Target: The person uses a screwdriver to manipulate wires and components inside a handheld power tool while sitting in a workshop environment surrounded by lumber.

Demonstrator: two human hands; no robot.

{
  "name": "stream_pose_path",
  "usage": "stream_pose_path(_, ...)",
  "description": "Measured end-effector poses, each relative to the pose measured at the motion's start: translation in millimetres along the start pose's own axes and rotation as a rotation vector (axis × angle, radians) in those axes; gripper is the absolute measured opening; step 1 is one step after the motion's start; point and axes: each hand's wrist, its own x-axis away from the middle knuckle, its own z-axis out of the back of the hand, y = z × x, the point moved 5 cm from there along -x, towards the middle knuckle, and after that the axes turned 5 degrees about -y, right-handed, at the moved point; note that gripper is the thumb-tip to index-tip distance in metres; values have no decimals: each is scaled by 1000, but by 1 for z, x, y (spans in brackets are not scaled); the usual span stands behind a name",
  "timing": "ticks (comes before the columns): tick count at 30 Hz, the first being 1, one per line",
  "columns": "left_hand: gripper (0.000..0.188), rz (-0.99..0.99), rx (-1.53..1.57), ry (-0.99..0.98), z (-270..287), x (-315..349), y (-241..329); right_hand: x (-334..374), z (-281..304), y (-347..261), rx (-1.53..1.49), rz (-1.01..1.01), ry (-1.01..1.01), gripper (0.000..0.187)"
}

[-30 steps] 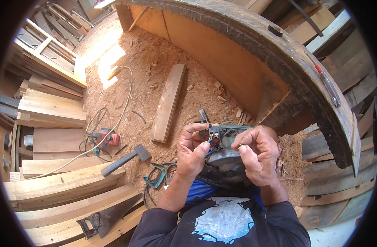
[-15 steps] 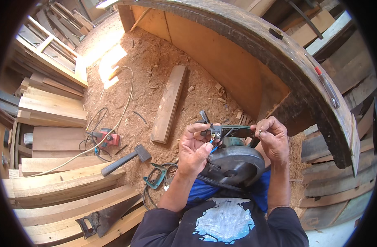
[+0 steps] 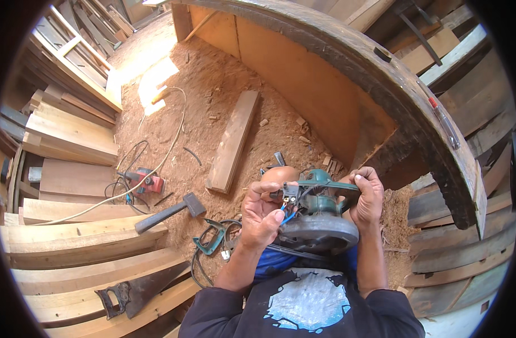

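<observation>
A green power tool [image 3: 321, 205] with a round black guard [image 3: 320, 232] rests between my forearms, close to my lap. Its housing is opened, with wires showing. My left hand [image 3: 260, 214] is closed on a small black switch [image 3: 291, 194], thumb below it and fingers behind. Blue wires [image 3: 289, 216] run from the switch toward the tool. At the right end of the tool's green handle [image 3: 342, 185], my right hand [image 3: 367, 197] has thumb and fingers pressed together on it. A loose green handle cover [image 3: 211, 238] lies on the floor at the left, beside a black cable.
A mallet [image 3: 170, 213], a red power tool [image 3: 146, 181] and a plank [image 3: 233, 143] lie on sawdust. A handsaw [image 3: 137, 293] rests on stacked boards at the left. A curved wooden piece [image 3: 325, 45] arches over the far right, with a red-tipped pen-like tool [image 3: 445, 124] on it.
The power tool has tilted, so its round guard shows more edge-on and more green housing is visible. My right hand has shifted slightly left and down, onto the handle's end.
</observation>
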Motion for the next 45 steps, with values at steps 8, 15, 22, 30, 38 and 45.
stream_pose_path(8,58,-92,-47,125,7,41,31,36,-43,-22,32,28,-94,9)
stream_pose_path(15,58,-109,-142,173,0,55,43,66,-65,-41,0,18,-154,10)
stream_pose_path(22,55,-138,-269,105,-24,15,41,54,-31,-33,43,-74,-140,11)
stream_pose_path(30,90,-27,-251,221,-30,-25,4,10,-6,-44,166,35,-178,10)
stream_pose_path(38,67,35,-211,97,-19,-33,-1,22,-95,-99,813,355,-535,9)
stream_pose_path(45,65,20,-198,250,-16,-17,7,34,-136,-71,823,232,-815,17)
